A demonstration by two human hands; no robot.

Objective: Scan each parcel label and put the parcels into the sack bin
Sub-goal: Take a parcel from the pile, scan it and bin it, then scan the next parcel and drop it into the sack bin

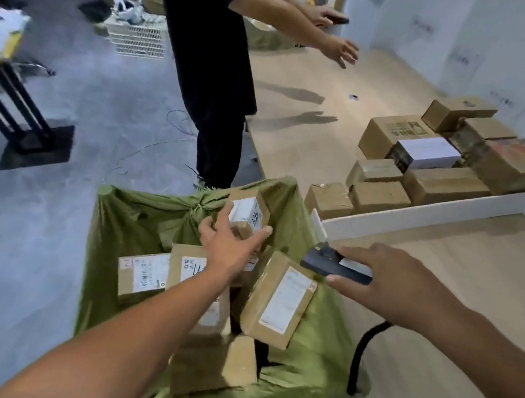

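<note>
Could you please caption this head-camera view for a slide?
Over the green sack bin, the left hand holds a small labelled parcel while the right hand grips the scanner.

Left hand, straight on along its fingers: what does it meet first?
The small labelled parcel, already between thumb and fingers of the left hand; whether it grips it is unclear. Beyond that, probably the far wall of the green sack, though depth is uncertain.
</note>
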